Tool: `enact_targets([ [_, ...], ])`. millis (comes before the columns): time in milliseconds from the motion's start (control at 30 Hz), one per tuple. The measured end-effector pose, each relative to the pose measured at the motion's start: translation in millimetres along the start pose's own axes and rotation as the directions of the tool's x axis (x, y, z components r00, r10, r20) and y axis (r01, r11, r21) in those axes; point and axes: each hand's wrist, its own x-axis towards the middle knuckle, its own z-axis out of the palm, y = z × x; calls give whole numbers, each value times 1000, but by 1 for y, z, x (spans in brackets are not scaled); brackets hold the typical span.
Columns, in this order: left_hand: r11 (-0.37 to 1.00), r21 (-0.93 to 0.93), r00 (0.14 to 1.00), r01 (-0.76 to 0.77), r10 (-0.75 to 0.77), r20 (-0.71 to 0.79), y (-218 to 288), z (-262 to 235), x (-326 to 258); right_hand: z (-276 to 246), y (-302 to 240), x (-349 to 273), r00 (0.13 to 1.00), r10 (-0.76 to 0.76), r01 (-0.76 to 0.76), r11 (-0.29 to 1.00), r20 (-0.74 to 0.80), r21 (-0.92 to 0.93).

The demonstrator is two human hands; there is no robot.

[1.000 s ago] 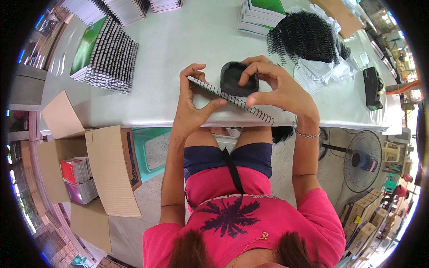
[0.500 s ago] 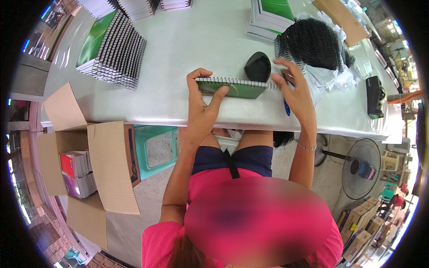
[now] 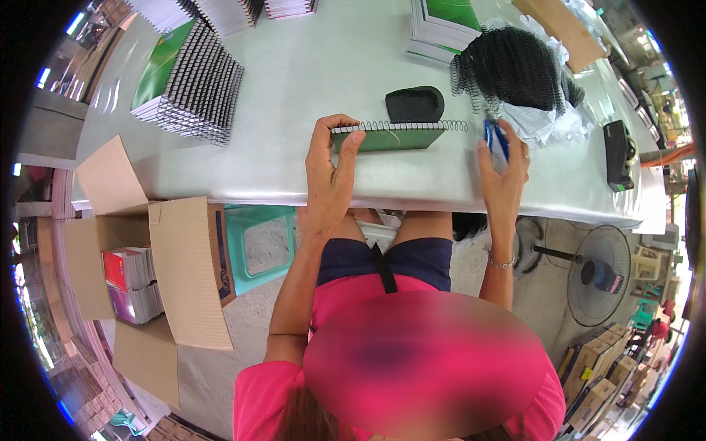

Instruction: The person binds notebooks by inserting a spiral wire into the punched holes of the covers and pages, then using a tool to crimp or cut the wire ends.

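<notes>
A green spiral notebook (image 3: 393,138) lies flat on the grey table (image 3: 323,81), its wire coil along the far edge and sticking out past the right end. My left hand (image 3: 332,163) grips the notebook's left end, thumb on top. My right hand (image 3: 502,170) rests on the table to the right of the notebook and holds a blue-handled tool (image 3: 495,137). Just behind the notebook sits a black oval object (image 3: 415,104).
A heap of black wire coils (image 3: 511,65) lies on plastic at the right. Stacks of bound green notebooks (image 3: 190,79) stand at the left and more (image 3: 440,22) at the back. An open cardboard box (image 3: 140,264) with books and a teal stool (image 3: 259,242) are below the table edge, a fan (image 3: 599,273) at right.
The notebook went from tilted in both hands to lying flat on the table. My right hand let go of it, moved right and now holds the blue tool.
</notes>
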Motion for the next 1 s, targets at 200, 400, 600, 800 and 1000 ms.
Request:
enact_targets([
  [200,985,152,996,83,-86,14,12,-13,3,-13,-55,-18,961,-271,274,892,-57,359],
  [400,997,49,998,56,-58,32,9,-13,1,16,-89,-54,861,-494,434,837,121,334],
  [600,998,-21,998,64,-64,8,11,-11,-2,28,-93,-59,849,-519,459,820,103,342],
  [800,990,102,994,-94,99,-47,6,-6,-11,21,-90,-49,589,-424,-657,245,688,713],
  [1000,997,74,997,-4,10,-83,22,-10,-6,15,-76,-36,617,-426,-444,507,662,739],
])
